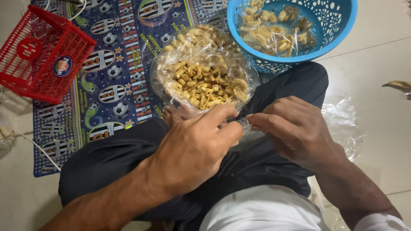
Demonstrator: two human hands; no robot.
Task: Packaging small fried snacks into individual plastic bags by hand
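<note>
Left hand point(197, 147) and right hand point(295, 128) meet over lap, fingertips pinched together, forearms angled inward.

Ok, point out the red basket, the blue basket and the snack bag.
red basket point(40, 64), head view, its mesh side
blue basket point(338, 21), head view, inner wall
snack bag point(205, 83), head view, its filled middle

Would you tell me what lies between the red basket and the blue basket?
In the head view, the patterned mat and clear bags of snacks lie between red basket and blue basket.
</note>
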